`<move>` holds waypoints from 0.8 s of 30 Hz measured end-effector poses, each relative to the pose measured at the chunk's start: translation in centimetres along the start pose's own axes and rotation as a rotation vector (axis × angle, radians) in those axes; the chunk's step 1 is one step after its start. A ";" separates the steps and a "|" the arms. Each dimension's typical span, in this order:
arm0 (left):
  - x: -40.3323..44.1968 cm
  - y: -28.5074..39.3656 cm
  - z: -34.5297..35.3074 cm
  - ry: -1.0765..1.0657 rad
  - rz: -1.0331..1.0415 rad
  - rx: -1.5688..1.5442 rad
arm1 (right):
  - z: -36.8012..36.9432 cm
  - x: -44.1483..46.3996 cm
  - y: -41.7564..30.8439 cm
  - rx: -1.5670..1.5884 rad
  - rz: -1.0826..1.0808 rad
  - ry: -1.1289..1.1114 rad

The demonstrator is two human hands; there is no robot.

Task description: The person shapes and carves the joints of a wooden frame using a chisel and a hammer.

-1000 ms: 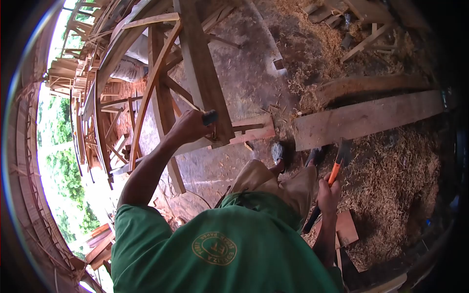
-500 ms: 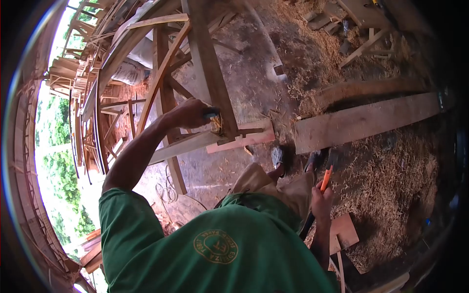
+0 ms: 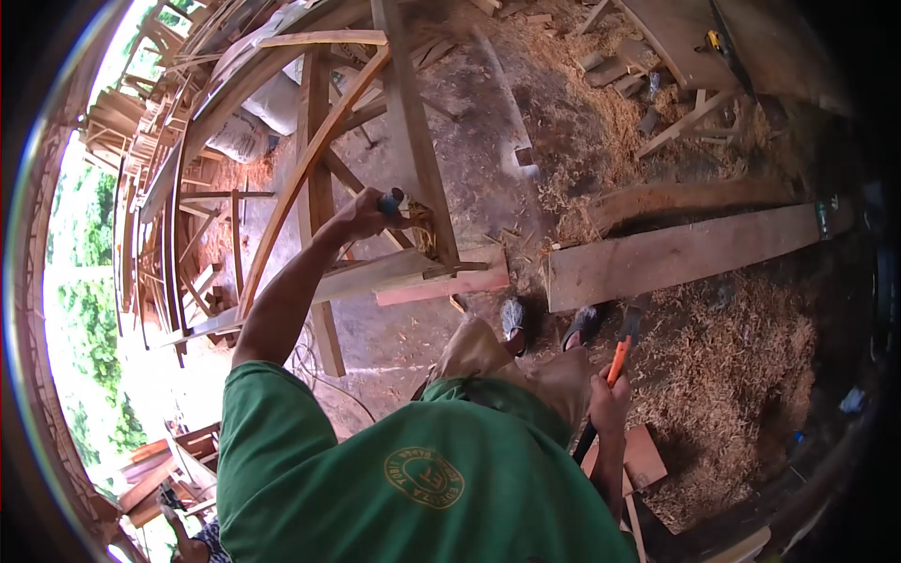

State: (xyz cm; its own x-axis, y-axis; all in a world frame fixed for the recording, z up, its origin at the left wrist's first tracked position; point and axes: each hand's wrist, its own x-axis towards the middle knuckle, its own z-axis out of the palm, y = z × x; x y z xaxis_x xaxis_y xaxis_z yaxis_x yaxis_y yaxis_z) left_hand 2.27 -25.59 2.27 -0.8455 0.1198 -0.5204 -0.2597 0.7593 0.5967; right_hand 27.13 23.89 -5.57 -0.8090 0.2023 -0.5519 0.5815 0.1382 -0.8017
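Timber frame is over on the left, its corner right by the left hand. Closest in, the right hand is wrapped around an orange-and-black hammer, head clear of the wood. Left hand is closed around a dark-blue-handled tool; can't tell if its tip touches anything. Loose curls bunch at that corner, so I'd say the wood there is freshly cut. Further out, a reddish board lies under the corner, with sacks way behind the frame.
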 end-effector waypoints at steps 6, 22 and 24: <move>-3.0 8.5 2.0 0.061 0.163 0.556 | 1.4 2.0 0.4 -0.114 -0.349 -0.018; -1.7 1.8 0.4 0.075 0.076 0.173 | -4.3 5.1 -4.9 -0.112 -0.124 -0.090; -2.5 3.7 1.3 0.088 0.015 0.215 | -6.9 6.4 -7.0 -0.147 -0.094 -0.050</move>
State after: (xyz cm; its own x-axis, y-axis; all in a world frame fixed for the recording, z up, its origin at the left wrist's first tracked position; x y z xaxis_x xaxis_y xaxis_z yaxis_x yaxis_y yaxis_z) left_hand 4.05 -22.31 5.00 -0.8886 0.0832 -0.4511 -0.1489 0.8779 0.4551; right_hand 18.48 30.87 -1.93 -0.8614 0.1337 -0.4900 0.5066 0.2948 -0.8102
